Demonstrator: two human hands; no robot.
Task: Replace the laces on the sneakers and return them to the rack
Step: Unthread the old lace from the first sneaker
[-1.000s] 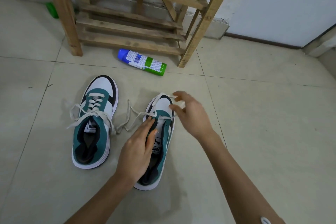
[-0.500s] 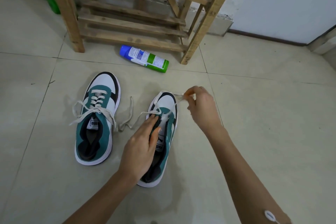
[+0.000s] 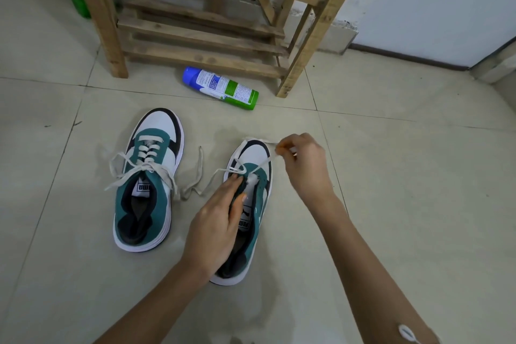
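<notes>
- One laced sneaker (image 3: pixel 148 184) sits left of centre on the floor (image 3: pixel 405 176) (lace ends splayed).
- Left hand (image 3: pixel 215 229), grip clamped on the second sneaker (image 3: pixel 258 198), mid-frame.
- Right hand (image 3: pixel 304 165), grip pinching the lace (image 3: pixel 265 161) beside that toe.

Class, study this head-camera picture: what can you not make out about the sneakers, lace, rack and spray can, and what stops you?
1) Head view: upper eyelets of the half-laced sneaker, covered by the left hand.
2) Head view: tip of the lace, hidden by fingers of the right hand.
3) Head view: upper shelves of the rack, cut off by the top edge.
4) Head view: label text on the spray can, too small to read.
</notes>
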